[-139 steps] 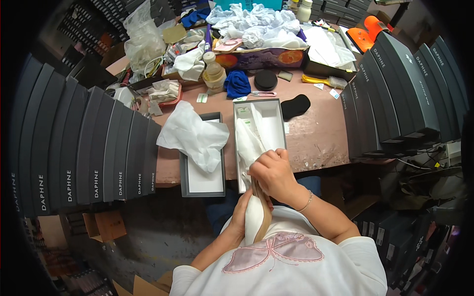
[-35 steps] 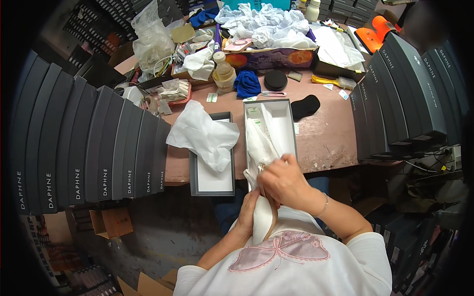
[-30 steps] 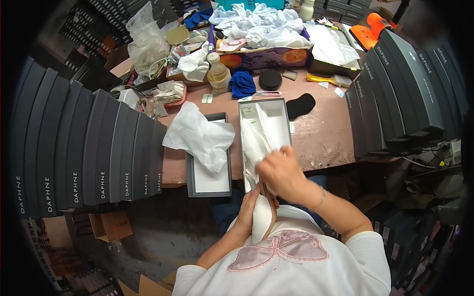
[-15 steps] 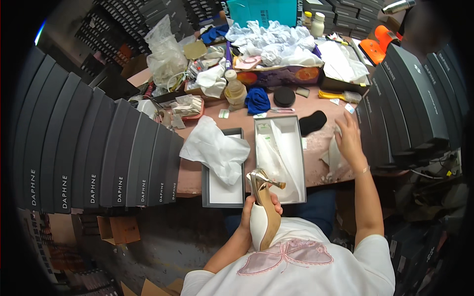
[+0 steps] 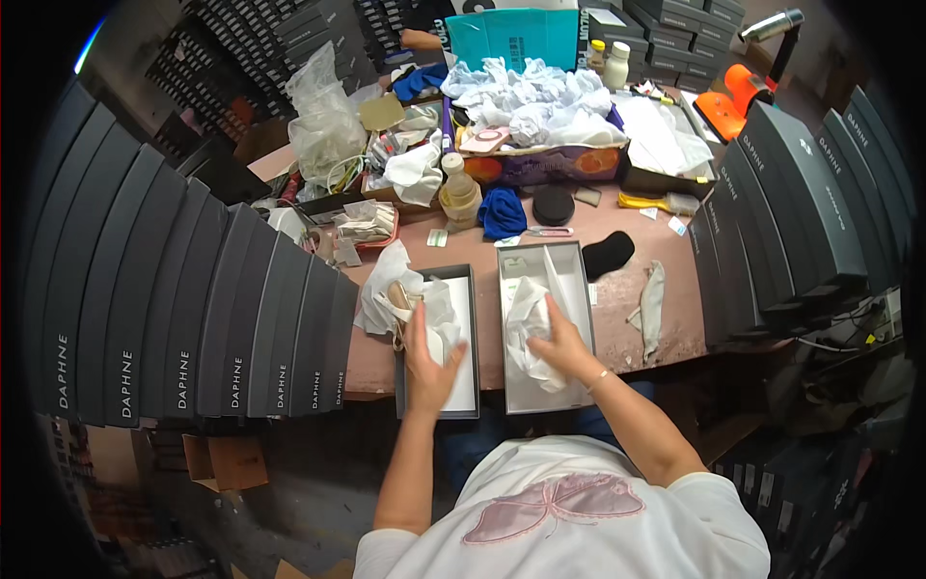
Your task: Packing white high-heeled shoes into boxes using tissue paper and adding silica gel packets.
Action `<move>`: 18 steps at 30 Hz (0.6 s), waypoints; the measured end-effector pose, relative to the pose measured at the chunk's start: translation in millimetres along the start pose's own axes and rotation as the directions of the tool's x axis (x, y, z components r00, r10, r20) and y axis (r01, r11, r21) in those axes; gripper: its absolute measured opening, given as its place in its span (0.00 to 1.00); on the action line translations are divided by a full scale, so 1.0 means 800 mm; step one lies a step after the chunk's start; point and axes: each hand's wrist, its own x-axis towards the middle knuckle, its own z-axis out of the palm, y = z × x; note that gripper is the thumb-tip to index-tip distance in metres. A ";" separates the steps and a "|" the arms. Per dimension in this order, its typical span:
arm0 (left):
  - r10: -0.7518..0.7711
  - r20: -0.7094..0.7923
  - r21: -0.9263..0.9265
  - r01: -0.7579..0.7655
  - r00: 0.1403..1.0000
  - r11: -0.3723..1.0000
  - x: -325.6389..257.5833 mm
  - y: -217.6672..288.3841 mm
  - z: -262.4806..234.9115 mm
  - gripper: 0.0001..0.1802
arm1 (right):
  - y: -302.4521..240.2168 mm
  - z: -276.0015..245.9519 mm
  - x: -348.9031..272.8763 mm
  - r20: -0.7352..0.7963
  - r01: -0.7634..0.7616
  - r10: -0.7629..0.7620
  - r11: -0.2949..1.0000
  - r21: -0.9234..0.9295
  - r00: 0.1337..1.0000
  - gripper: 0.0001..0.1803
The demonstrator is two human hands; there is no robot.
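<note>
1. You stood at a cluttered pinkish worktable (image 5: pixel 666 333), walled in by upright rows of dark grey shoe boxes (image 5: pixel 193 318) on your left and more of them (image 5: pixel 791 212) on your right, with heaps of crumpled white paper (image 5: pixel 540 101) along the far edge.
2. Two open boxes sat side by side at the table's near edge, square to you, probably so each hand could serve one.
3. Your left hand (image 5: pixel 427 362) lay spread, palm down, in the left box (image 5: pixel 468 410), pressing on white tissue paper (image 5: pixel 429 304) that spilled over the box's far left corner.
4. A beige shoe (image 5: pixel 397 297) nestled in that tissue, just beyond your fingertips; the wrapping covered most of it, so its shape was hard to make out.
5. Your right hand (image 5: pixel 564 347) rested inside the right box (image 5: pixel 577 280), fingers loosely spread over bunched tissue (image 5: pixel 529 318), seemingly flattening it as lining.
6. Whether a second shoe lay beneath that tissue could not be told.
7. A pale insert (image 5: pixel 653 304) and a black pad (image 5: pixel 608 253) lay on the bare table near its right edge, apart from both boxes.
</note>
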 end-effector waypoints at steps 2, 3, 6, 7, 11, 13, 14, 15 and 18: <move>0.069 0.011 -0.253 -0.064 0.998 0.965 -0.041 0.050 0.025 0.56 | -0.033 -0.022 -0.002 -0.111 0.066 -0.027 0.927 0.368 0.993 0.46; 0.031 0.066 -0.427 0.000 0.997 0.904 -0.056 0.069 0.046 0.57 | -0.053 -0.027 -0.007 -0.175 0.159 -0.109 0.939 0.305 0.979 0.44; 0.124 -0.091 -0.253 -0.144 0.988 0.957 -0.085 0.068 0.093 0.46 | -0.101 -0.024 -0.026 -0.114 0.307 -0.288 0.928 0.213 0.951 0.41; -0.116 -0.046 -0.525 0.075 0.992 0.848 -0.074 0.084 0.087 0.42 | -0.103 -0.023 -0.029 -0.139 0.336 -0.311 0.914 0.227 0.940 0.41; -0.041 -0.067 -0.459 0.005 0.997 0.888 -0.068 0.078 0.070 0.32 | -0.109 -0.037 -0.029 -0.163 0.273 -0.220 0.812 0.515 0.962 0.31; 0.011 -0.187 -0.375 -0.081 0.982 0.924 -0.074 0.081 0.070 0.30 | -0.124 -0.051 -0.034 -0.208 0.388 -0.344 0.892 0.231 0.916 0.26; -0.047 -0.205 -0.397 -0.039 0.978 0.917 -0.074 0.077 0.073 0.30 | -0.133 -0.056 -0.035 -0.214 0.429 -0.404 0.900 0.083 0.889 0.23; -0.104 -0.223 -0.420 0.001 0.969 0.907 -0.072 0.070 0.075 0.31 | -0.139 -0.057 -0.032 -0.213 0.406 -0.395 0.914 0.009 0.894 0.14; -0.128 -0.227 -0.456 0.011 0.966 0.890 -0.069 0.063 0.077 0.31 | -0.112 -0.050 -0.011 -0.114 0.386 -0.378 0.920 0.063 0.919 0.11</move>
